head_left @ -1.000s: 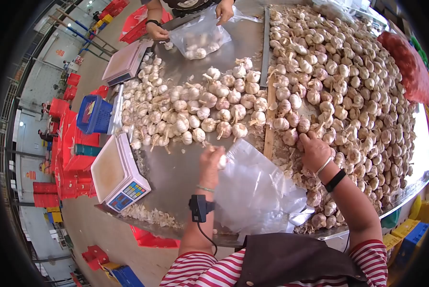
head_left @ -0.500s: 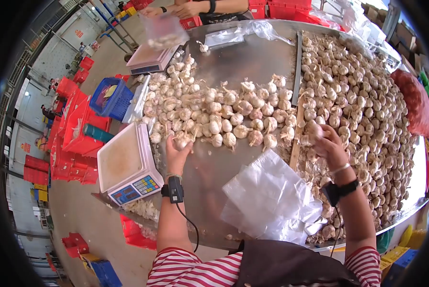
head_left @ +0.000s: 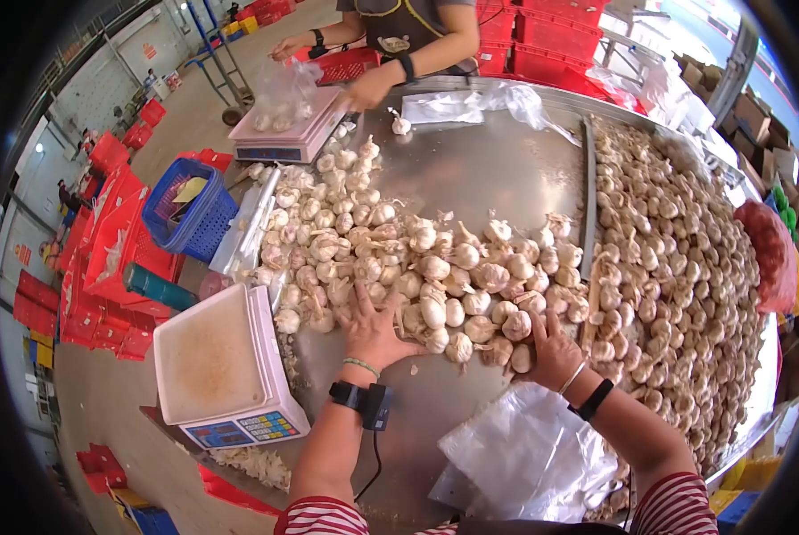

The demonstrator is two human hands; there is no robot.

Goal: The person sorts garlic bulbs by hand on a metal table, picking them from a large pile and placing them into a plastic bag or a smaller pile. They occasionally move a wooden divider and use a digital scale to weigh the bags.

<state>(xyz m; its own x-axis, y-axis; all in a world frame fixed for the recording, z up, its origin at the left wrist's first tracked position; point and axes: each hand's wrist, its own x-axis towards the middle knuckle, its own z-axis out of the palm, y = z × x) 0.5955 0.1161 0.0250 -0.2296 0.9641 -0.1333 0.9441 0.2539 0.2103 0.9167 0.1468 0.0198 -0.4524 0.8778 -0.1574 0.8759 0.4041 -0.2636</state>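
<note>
My left hand (head_left: 374,332) lies with spread fingers against the near edge of the loose garlic bulbs (head_left: 399,241) on the metal table. Its fingertips touch several bulbs. At the right end of the same group, my right hand (head_left: 556,355) has its fingers apart, the tips against garlic bulbs beside the divider strip. Neither hand grips a bulb. Below my right hand, a stack of clear plastic bags (head_left: 529,450) lies on the table. A digital scale (head_left: 212,357) with a bare, stained pan stands left of my left hand.
Past the metal divider (head_left: 588,196) is a large garlic heap (head_left: 685,312). Across the table, a co-worker's hand (head_left: 373,87) is by a second scale (head_left: 284,143) bearing a bag of garlic (head_left: 284,102). A blue basket (head_left: 190,209) and red crates (head_left: 105,267) stand left.
My right hand has left the large heap, and the bulb it held is no longer in it. My left hand has spread and shifted right. The co-worker's bag now rests on the far scale.
</note>
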